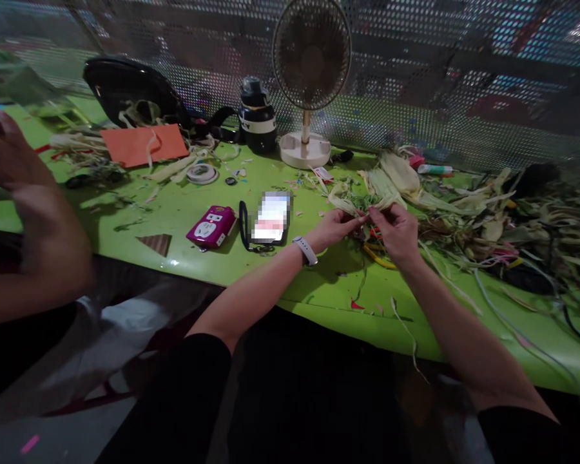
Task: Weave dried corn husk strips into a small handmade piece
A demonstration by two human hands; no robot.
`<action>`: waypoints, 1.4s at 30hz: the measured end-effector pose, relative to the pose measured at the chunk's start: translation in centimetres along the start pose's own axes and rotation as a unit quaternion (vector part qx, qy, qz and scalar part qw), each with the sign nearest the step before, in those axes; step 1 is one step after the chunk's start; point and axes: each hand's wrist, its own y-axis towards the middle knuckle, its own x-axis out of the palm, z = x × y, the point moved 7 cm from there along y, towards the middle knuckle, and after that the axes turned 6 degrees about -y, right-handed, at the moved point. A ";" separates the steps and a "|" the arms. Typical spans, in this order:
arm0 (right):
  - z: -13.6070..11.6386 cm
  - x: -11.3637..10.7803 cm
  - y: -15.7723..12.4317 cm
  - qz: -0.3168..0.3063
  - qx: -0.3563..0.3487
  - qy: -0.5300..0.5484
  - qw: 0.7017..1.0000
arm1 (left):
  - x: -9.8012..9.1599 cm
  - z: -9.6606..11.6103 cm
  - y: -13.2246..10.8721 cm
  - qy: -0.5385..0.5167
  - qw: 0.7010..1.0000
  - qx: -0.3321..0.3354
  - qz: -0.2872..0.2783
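My left hand point(337, 227), with a white band on its wrist, is closed in a pinch at the near edge of a pale corn husk point(385, 183). Close beside it my right hand point(399, 231) pinches the same bundle, thumb and fingertips pressed together. Thin green strands point(366, 203) lie among the husk just above the fingertips. What sits exactly between the fingers is too small to make out. Under the hands a yellow loop point(379, 256) shows on the green table point(319, 283).
A heap of dried husks point(464, 212) with cords spreads to the right. Left of my hands lie a lit phone point(271, 218) and a magenta power socket point(211, 227). Behind stand a fan point(312, 58) and a black bottle point(258, 119). Another person's arm point(43, 212) is at far left.
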 end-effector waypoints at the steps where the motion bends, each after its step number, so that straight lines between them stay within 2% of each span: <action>1: 0.1 0.0 0.0 0.000 0.002 0.002 1.000 | -0.2 -0.1 0.1 0.008 1.000 0.004 0.001; 8: 1.7 0.1 0.2 0.001 0.067 0.057 0.996 | -0.4 -0.3 0.2 0.053 0.998 0.003 -0.038; 11: 2.0 0.3 0.3 -0.015 0.098 0.083 0.992 | -0.2 0.0 -0.5 -0.002 0.999 -0.036 -0.025; 16: 1.8 0.0 0.7 -0.012 0.106 0.109 0.988 | -0.7 0.1 -1.0 -0.099 0.989 -0.098 0.037; 19: 1.3 0.3 0.7 -0.031 0.092 0.103 0.990 | -0.7 0.1 -0.8 -0.113 0.988 -0.101 0.032; 25: 0.9 0.6 0.5 -0.038 0.089 0.109 0.989 | -0.2 0.7 -0.5 0.008 0.999 -0.034 -0.019; 32: 2.6 0.3 0.7 -0.009 0.161 0.134 0.978 | 0.3 1.4 -0.7 0.092 0.994 -0.001 -0.065; 35: 2.6 -0.2 1.1 -0.010 0.145 0.097 0.985 | 0.4 1.5 -0.8 0.110 0.991 0.000 -0.070; 38: 1.7 0.0 1.4 -0.085 0.101 0.056 0.990 | 1.1 1.3 -1.2 0.129 0.986 -0.007 -0.103; 42: 1.0 1.8 0.1 -0.249 0.155 0.128 0.947 | 2.6 1.0 -2.0 0.154 0.969 -0.034 -0.188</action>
